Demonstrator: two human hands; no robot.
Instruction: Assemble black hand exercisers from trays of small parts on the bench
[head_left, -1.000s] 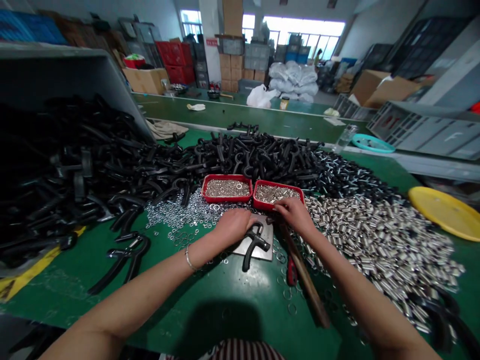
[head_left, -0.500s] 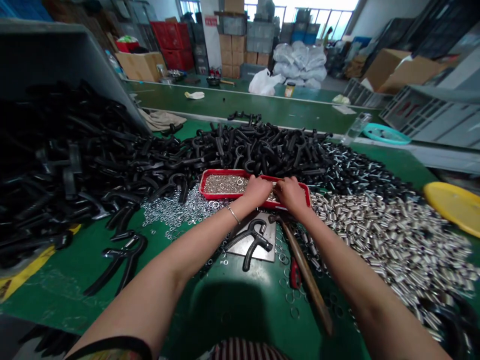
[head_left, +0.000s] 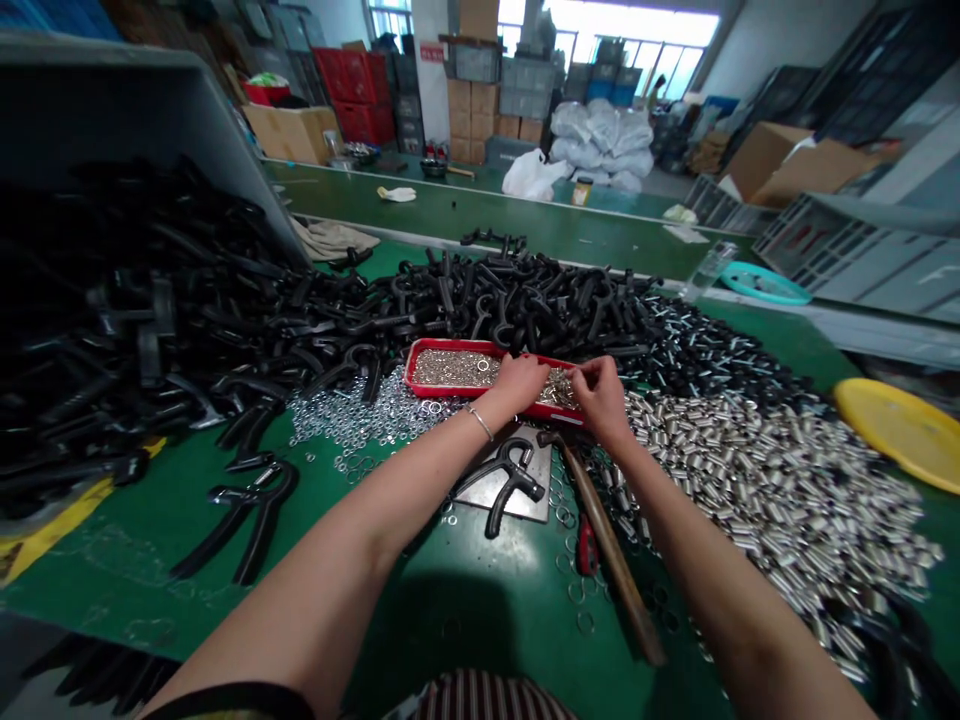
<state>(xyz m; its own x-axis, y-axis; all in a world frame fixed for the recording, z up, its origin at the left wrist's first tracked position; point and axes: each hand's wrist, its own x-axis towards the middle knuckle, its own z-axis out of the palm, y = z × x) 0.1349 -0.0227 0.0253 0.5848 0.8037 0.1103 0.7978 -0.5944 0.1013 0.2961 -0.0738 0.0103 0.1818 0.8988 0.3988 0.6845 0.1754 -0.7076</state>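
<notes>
My left hand [head_left: 521, 380] is over the middle of a red tray [head_left: 491, 346] of tiny metal parts, its fingers curled down; what they hold, if anything, is hidden. Above the tray's right end, my right hand [head_left: 603, 396] pinches thumb and forefinger together on something too small to make out. A black hand grip [head_left: 510, 480] with a spring lies on a metal plate [head_left: 536, 500] below the tray. Beside it rest a wooden-handled hammer [head_left: 611, 545] and a red-handled tool [head_left: 587, 547]. Another hand grip [head_left: 251, 515] lies to the left.
Black handles [head_left: 517, 295] are heaped behind the tray and spill from a grey bin [head_left: 225, 130] at left. Silver cylinders [head_left: 765, 480] pile up on the right, with black-headed bolts [head_left: 720, 345] behind them. Small nuts [head_left: 352, 415] and rings lie left of the tray. A yellow lid [head_left: 900, 430] sits far right.
My right hand has moved slightly right, away from my left hand, uncovering the small parts in the tray's right section. My left hand stays at the tray's middle.
</notes>
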